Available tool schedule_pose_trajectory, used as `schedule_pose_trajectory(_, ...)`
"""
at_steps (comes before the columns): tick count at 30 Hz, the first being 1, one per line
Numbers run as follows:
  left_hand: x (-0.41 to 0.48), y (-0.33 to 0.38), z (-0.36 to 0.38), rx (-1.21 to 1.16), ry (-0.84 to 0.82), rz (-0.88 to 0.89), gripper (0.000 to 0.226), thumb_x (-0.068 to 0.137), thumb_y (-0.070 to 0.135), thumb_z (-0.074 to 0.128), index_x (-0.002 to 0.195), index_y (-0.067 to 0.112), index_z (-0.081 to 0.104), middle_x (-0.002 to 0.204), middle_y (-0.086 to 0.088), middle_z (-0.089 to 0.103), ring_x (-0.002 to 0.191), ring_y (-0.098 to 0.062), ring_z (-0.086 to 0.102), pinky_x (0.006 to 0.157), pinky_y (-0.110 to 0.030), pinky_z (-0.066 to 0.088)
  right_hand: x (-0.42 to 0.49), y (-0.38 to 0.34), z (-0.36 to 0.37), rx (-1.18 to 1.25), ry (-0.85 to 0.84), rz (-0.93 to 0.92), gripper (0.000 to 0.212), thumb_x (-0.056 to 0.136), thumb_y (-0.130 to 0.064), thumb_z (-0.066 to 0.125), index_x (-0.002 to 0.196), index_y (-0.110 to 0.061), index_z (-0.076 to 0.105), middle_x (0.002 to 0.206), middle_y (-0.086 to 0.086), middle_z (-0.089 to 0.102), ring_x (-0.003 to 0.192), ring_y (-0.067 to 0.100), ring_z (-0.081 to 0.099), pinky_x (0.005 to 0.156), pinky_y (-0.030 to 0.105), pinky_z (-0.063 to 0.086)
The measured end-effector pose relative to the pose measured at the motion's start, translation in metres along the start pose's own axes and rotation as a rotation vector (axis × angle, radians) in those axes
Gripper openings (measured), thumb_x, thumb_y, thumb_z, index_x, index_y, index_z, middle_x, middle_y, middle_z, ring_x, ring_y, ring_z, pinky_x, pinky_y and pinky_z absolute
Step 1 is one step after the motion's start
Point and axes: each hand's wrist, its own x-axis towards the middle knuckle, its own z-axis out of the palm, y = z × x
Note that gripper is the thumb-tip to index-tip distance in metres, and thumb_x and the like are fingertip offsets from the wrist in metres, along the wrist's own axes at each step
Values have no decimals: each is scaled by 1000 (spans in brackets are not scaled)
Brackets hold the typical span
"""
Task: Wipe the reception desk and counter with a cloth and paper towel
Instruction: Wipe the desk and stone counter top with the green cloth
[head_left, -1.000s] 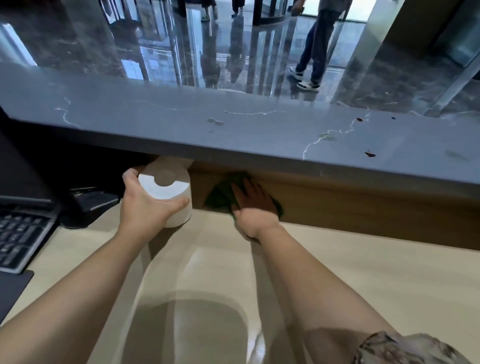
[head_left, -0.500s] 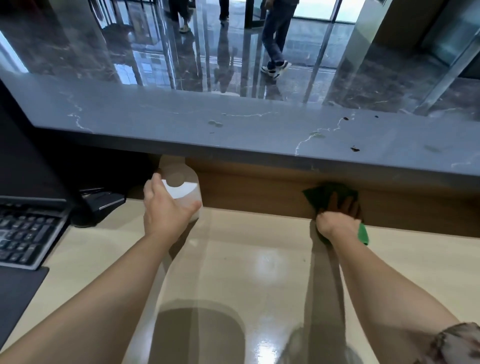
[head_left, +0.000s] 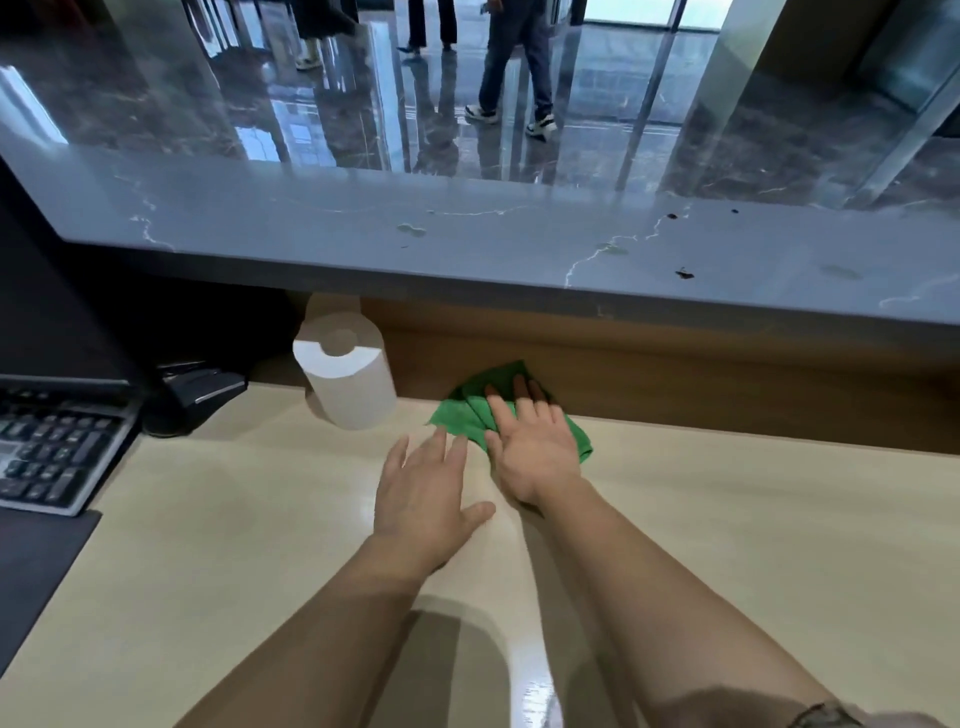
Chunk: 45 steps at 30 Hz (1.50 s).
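The right hand (head_left: 535, 449) is laid flat, palm down, on a green cloth (head_left: 460, 418), with the fingers held straight and spread, pointing toward the back of the desk. The cloth is pressed against the light wooden desk (head_left: 727, 545) where the surface meets the brown wooden back panel (head_left: 675, 374), and its far edge is seen turned up against that panel. The left hand (head_left: 421, 499) is held open just beside the right one, palm down, fingers straight and slightly parted, and nothing is gripped by it. Its fingertips are found close to the near left corner of the cloth; whether the cloth or the desk is touched by them cannot be told. The two hands are kept apart, though only narrowly.

To the left of the cloth, a white paper towel roll (head_left: 348, 384) is stood upright on the desk, at the back, partly under the overhang of the counter.

Above the back panel, the grey marbled counter (head_left: 311, 234) is seen, marked with a few dark spots (head_left: 684, 274) toward the right and pale smudges (head_left: 412, 229) near the middle.

At the far left, a keyboard (head_left: 52, 452) is placed on the desk, with a small black device (head_left: 202, 387) behind it. Beyond the counter, people's legs (head_left: 514, 67) are seen on a glossy floor.
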Motion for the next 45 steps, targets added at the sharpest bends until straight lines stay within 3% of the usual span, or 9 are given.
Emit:
schedule_pose_trajectory(2, -1, 10, 3, 36, -115, -37, 81, 79, 75, 43, 144, 27, 35, 156, -4, 29, 143, -20, 26, 118, -43, 8, -10, 33, 0, 5, 10, 46, 56, 101, -44, 23, 154, -29, 10, 162, 11, 6, 149, 27, 5, 119, 40, 8)
schedule_pose_trajectory(7, 5, 17, -4, 141, -328, -47, 104, 69, 82, 46, 152, 26, 18, 161, -5, 12, 148, -23, 12, 117, -49, -2, -58, 135, -1, -39, 48, 303, 57, 101, -43, 16, 154, -22, 16, 158, 15, 20, 143, 33, 19, 119, 40, 13)
schedule_pose_trajectory(14, 0, 18, -1, 141, -336, -43, 108, 69, 72, 57, 152, 23, 11, 161, -6, 7, 148, -24, 7, 118, -50, -1, -85, 151, -2, 119, -3, 635, 60, 103, -38, 21, 155, -23, -4, 161, 17, -9, 148, 33, -8, 120, 46, 1)
schedule_pose_trajectory(20, 2, 20, 2, 117, -348, -49, 109, 70, 70, 61, 153, 22, 9, 162, -9, 3, 149, -25, 4, 117, -51, -2, -94, 10, 17, 85, 19, 206, 61, 103, -38, 25, 155, -26, -7, 160, 14, -16, 148, 30, -16, 120, 44, -8)
schedule_pose_trajectory(24, 1, 15, 5, 101, -323, -36, 108, 68, 74, 59, 153, 25, 12, 162, -6, 5, 149, -22, 5, 116, -52, -1, -104, 27, 20, 47, 23, 7, 61, 102, -39, 29, 155, -30, -1, 162, 9, -11, 149, 24, -11, 120, 40, -6)
schedule_pose_trajectory(31, -1, 12, 4, 106, -313, -16, 106, 71, 76, 55, 153, 26, 11, 162, -4, 5, 149, -22, 5, 117, -52, 1, -142, 182, 16, 39, 83, 520, 60, 101, -42, 20, 156, -23, 5, 162, 15, 2, 149, 29, 3, 121, 41, 9)
schedule_pose_trajectory(35, -1, 16, -1, 146, -316, -26, 106, 69, 74, 56, 153, 25, 14, 161, -6, 10, 148, -24, 10, 117, -53, -2, -137, 166, 14, 114, 53, 730, 62, 102, -39, 24, 155, -23, -3, 161, 16, -7, 149, 31, -5, 121, 44, 3)
schedule_pose_trajectory(40, -2, 57, -12, 122, -304, -38, 93, 68, 56, 60, 147, 21, 27, 154, -8, 27, 145, -23, 18, 115, -55, -6, -101, 70, 15, 63, 46, 399, 62, 102, -40, 24, 155, -24, -6, 161, 15, -12, 149, 31, -9, 121, 45, -1)
schedule_pose_trajectory(45, 3, 95, -22, 85, -221, 27, 101, 70, 54, 57, 152, 15, 13, 157, -5, 22, 148, -19, 12, 117, -53, -5, -62, 51, 7, 15, -63, 96, 65, 102, -44, 26, 154, -27, -7, 161, 13, -14, 149, 28, -13, 121, 43, -4)
